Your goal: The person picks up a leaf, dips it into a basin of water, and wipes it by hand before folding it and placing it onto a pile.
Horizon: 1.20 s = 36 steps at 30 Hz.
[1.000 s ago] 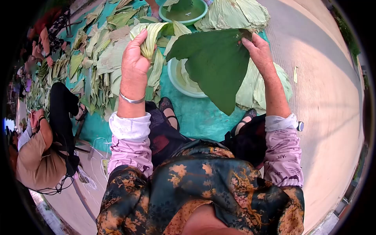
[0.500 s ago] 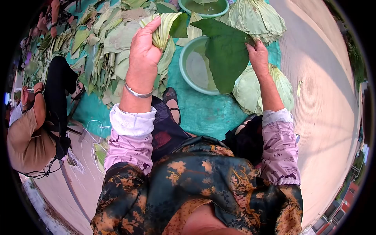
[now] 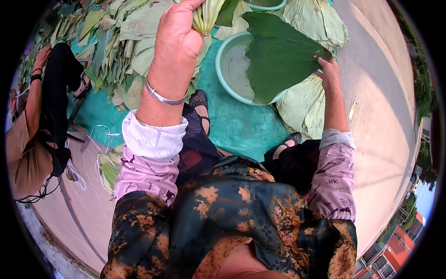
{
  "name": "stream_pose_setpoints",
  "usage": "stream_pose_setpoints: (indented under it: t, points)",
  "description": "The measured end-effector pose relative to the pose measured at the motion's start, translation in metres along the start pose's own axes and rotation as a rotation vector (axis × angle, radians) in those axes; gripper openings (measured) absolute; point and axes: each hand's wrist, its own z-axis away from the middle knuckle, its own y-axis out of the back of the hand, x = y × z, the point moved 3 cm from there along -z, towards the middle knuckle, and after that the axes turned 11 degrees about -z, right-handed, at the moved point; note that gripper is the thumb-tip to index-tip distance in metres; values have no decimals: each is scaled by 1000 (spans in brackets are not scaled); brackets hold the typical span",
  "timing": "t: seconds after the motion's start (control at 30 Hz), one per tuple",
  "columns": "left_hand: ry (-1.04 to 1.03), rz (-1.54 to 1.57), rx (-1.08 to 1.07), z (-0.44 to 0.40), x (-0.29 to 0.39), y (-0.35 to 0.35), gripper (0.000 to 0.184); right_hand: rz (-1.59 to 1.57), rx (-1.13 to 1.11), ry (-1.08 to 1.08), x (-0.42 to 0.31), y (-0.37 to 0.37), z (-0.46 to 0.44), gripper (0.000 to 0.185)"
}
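Observation:
My left hand (image 3: 179, 39), with a silver bangle on its wrist, is closed around a pleated bundle of pale green lotus leaves (image 3: 207, 19) at the top of the view. The bundle's upper part is cut off by the frame. My right hand (image 3: 330, 74) pinches the narrow end of a dark green folded lotus leaf (image 3: 281, 58). This leaf fans out to the left over a light green basin (image 3: 221, 76) of water and hides its right side. Below the right hand, a heap of pale leaves (image 3: 304, 104) lies on the teal sheet (image 3: 232, 121).
Many loose leaves (image 3: 139, 28) cover the sheet at the upper left. Another basin (image 3: 269, 7) and a large pale leaf stack (image 3: 316, 23) are at the top. A seated person (image 3: 32, 139) is at the left, near white strings (image 3: 76, 176). Pavement (image 3: 376, 116) runs along the right.
My right hand has moved right and slightly down, spreading the dark leaf wider. My left hand has risen towards the top edge with its bundle. The view has shifted a little.

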Motion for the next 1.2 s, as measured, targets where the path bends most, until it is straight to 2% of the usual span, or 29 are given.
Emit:
stream_pose_setpoints:
  t: [0.1, 0.23, 0.37, 0.43, 0.5, 0.6, 0.7, 0.8, 0.9, 1.0, 1.1, 1.2]
  points:
    - [242, 375, 112, -9, -13, 8, 14, 40, -15, -9, 8, 12, -6, 22]
    - [293, 414, 107, -15, -18, 12, 14, 133, -103, 30, 23, 7, -8, 25]
    - [319, 393, 133, -14, -17, 11, 14, 507, -257, 331, 43, -8, -20, 23]
    - [340, 400, 138, -16, -21, 13, 13, 434, -340, 410, 53, -20, -17, 24]
    - [339, 402, 124, -17, -24, 14, 13, 468, -422, 381, 66, -30, -16, 24]
    - [222, 321, 89, -5, -5, 2, 12, 550, -412, 402, 78, -48, 0, 24]
    - [241, 373, 151, -4, 1, -6, 12, 694, -464, 359, 77, -60, 17, 22]
    - [581, 211, 305, -18, -31, 27, 15, 806, -487, 375, 83, -67, 31, 18]
    - [578, 207, 300, -18, -31, 25, 15, 906, -614, 385, 93, -67, 33, 19]
    - [504, 220, 382, -14, -25, 12, 16, 1023, -781, 360, 90, -68, 45, 20]
    - [509, 201, 353, -16, -28, 14, 16, 1126, -860, 335, 96, -66, 45, 19]
    - [509, 219, 347, -16, -30, 13, 17, 1228, -805, 319, 91, -66, 46, 17]
